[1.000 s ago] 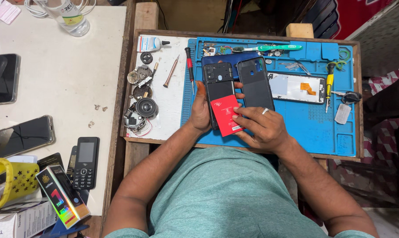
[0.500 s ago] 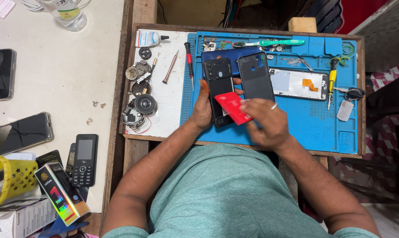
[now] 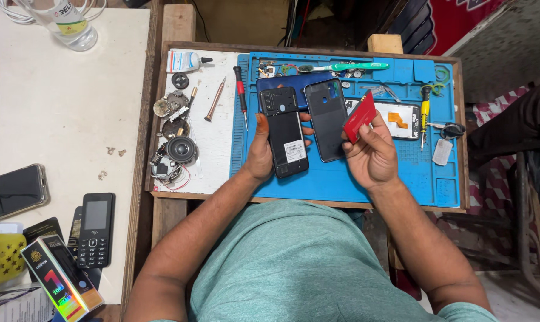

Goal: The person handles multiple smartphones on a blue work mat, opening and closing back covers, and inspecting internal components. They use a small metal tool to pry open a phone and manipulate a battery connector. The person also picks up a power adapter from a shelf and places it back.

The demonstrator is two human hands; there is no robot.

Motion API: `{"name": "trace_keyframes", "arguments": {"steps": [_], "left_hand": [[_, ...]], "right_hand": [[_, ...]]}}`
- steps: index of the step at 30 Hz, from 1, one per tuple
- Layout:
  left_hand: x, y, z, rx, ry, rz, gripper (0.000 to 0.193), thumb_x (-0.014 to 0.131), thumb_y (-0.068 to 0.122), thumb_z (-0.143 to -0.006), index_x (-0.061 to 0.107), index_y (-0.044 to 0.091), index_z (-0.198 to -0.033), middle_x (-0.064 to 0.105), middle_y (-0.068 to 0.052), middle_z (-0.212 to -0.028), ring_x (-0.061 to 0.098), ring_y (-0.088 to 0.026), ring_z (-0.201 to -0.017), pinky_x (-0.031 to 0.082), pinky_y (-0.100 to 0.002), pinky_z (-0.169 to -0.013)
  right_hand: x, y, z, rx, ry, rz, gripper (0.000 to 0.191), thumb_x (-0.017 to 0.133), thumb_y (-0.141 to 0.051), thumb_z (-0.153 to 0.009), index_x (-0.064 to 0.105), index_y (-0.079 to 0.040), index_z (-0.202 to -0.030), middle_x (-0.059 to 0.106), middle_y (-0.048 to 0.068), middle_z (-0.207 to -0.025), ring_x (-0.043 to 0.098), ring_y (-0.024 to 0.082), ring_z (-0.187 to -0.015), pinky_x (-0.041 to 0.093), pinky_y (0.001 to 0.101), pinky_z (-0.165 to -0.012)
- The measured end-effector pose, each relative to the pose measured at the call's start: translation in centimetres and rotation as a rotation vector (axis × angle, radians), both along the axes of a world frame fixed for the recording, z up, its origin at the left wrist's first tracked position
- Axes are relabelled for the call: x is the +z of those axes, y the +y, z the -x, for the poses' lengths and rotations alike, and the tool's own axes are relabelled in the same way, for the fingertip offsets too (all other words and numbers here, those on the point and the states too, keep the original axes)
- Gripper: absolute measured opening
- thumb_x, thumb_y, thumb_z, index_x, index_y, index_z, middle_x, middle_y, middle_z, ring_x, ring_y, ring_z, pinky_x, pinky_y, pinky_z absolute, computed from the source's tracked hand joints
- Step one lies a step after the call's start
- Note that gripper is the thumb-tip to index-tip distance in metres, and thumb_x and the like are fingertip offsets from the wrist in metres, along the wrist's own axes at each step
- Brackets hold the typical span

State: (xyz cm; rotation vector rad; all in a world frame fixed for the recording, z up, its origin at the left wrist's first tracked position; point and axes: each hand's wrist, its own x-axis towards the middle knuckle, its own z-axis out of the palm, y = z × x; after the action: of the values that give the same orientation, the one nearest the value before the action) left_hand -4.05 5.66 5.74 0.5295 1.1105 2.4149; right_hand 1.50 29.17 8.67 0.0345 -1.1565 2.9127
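Red card now lifted clear of phones, pinched in right hand fingers, raised above blue mat; a second ago lay flat against opened phone. Left hand wrapped around opened phone, thumb on edge. Back cover lies beside it on mat, apart from card.

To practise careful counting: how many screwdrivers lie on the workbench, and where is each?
3. The red-handled screwdriver lies at the blue mat's left edge, the brown-handled screwdriver on the white area beside it, and the yellow-handled screwdriver near the mat's right side. Clutter may hide others.
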Motion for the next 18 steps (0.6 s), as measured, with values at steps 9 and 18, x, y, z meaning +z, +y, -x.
{"name": "trace_keyframes", "arguments": {"steps": [9,18], "left_hand": [[-0.2,0.0,0.0,0.009,0.02,0.055,0.093,0.024,0.079,-0.096,0.049,0.005,-0.145,0.06,-0.016,-0.133,0.066,-0.023,-0.12,0.063,-0.039,-0.098],[-0.1,0.0,0.0,-0.024,-0.017,0.026,0.09,0.025,0.078,-0.098,0.049,0.005,-0.145,0.061,-0.016,-0.133,0.067,-0.023,-0.114,0.062,-0.039,-0.094]], "right_hand": [[-0.2,0.0,-0.1,0.003,0.062,-0.029,0.039,0.066,-0.008,-0.104,0.049,-0.001,-0.139,0.07,0.015,-0.109,0.075,0.023,-0.096,0.063,0.0318,-0.081],[0.8,-1.9,-1.2,-0.358,0.309,-0.884,0.027,0.064,-0.005,-0.106,0.053,0.0,-0.13,0.072,0.017,-0.114,0.074,0.025,-0.099,0.064,0.0344,-0.084]]}}
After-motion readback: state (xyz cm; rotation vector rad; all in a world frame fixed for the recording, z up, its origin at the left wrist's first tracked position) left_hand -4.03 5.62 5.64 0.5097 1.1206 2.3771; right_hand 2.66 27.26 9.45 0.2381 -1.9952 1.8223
